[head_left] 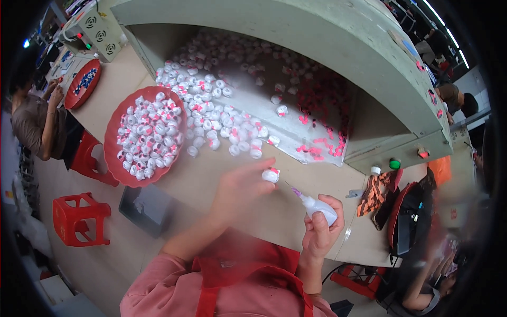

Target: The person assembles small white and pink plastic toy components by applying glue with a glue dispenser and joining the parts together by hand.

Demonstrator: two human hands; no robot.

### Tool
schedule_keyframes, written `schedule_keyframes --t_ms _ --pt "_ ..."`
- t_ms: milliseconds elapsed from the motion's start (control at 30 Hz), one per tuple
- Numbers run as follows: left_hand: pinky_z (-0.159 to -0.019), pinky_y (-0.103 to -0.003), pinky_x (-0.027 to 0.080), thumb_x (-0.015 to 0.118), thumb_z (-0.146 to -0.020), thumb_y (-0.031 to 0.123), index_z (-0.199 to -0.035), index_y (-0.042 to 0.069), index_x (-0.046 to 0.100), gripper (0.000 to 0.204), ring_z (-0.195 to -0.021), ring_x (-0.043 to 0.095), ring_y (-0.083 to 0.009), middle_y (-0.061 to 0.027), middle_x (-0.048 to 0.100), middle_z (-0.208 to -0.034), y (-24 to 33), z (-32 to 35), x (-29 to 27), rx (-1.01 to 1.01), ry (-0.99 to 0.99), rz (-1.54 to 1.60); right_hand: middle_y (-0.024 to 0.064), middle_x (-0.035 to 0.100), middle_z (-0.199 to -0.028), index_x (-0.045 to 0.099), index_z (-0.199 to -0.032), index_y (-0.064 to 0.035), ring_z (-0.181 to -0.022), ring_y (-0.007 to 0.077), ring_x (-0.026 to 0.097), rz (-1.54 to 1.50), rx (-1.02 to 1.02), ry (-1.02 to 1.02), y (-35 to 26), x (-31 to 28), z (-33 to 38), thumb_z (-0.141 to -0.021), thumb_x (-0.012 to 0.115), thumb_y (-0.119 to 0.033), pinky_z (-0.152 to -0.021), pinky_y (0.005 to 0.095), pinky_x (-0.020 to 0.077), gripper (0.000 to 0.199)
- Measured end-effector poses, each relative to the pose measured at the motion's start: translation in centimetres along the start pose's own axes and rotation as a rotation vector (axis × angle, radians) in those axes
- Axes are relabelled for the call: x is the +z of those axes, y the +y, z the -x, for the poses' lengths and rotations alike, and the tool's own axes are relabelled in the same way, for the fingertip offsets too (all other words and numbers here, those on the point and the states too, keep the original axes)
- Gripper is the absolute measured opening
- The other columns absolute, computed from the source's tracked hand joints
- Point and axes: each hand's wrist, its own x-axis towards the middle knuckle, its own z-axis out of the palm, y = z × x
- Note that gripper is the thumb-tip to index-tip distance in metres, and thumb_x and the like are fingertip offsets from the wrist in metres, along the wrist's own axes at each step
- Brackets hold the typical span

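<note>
My left hand [240, 185], blurred by motion, pinches a small white rounded piece with a pink patch [271, 175] between thumb and fingertips. In my right hand [319, 235] is a white squeeze bottle [320, 209] with a thin needle tip on a purple base. The needle points up and left toward the pinched piece, a short gap away. Beyond my hands, many like white and pink pieces [216, 119] lie heaped at the mouth of a grey-green box-shaped housing [296, 24]. Small bright pink pieces [319, 150] are scattered on the white sheet inside it.
A red scalloped bowl [112, 148] full of white pieces stands left of the heap. Green and red buttons sit on the housing's right front. Patterned cloth [374, 194] and a dark bag [409, 216] lie at right. Red stools [79, 216] and a seated person [39, 116] are at left.
</note>
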Motion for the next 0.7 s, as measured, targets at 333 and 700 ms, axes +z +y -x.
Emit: schedule_keyframes --t_ms 333,700 --pt "-0.075 -0.025 0.047 0.057 -0.078 -0.004 -0.108 0.000 0.056 0.030 -0.089 0.055 -0.0141 -0.0074 0.055 -0.101 3.6 -1.2 -2.0 0.168 -0.058 -0.501 0.0069 0.047 -0.091 0.050 -0.100 0.0016 -0.077 0.0129 0.048 0.266 -0.428 0.107 -1.3 0.4 0.8 -0.069 0.068 -0.024 -0.068 0.0246 0.0407 0.044" --pt "-0.084 -0.038 0.042 0.054 -0.078 0.028 -0.101 0.006 0.060 0.032 -0.094 0.055 -0.0312 -0.0161 0.058 -0.102 12.4 -27.5 -20.3 0.746 0.327 -1.839 -0.0008 0.046 -0.070 0.051 -0.096 -0.0007 -0.054 0.0046 0.039 0.187 -0.228 0.173 1.1 -1.5 -1.4 -0.073 0.064 -0.026 -0.045 0.0176 0.0274 0.037"
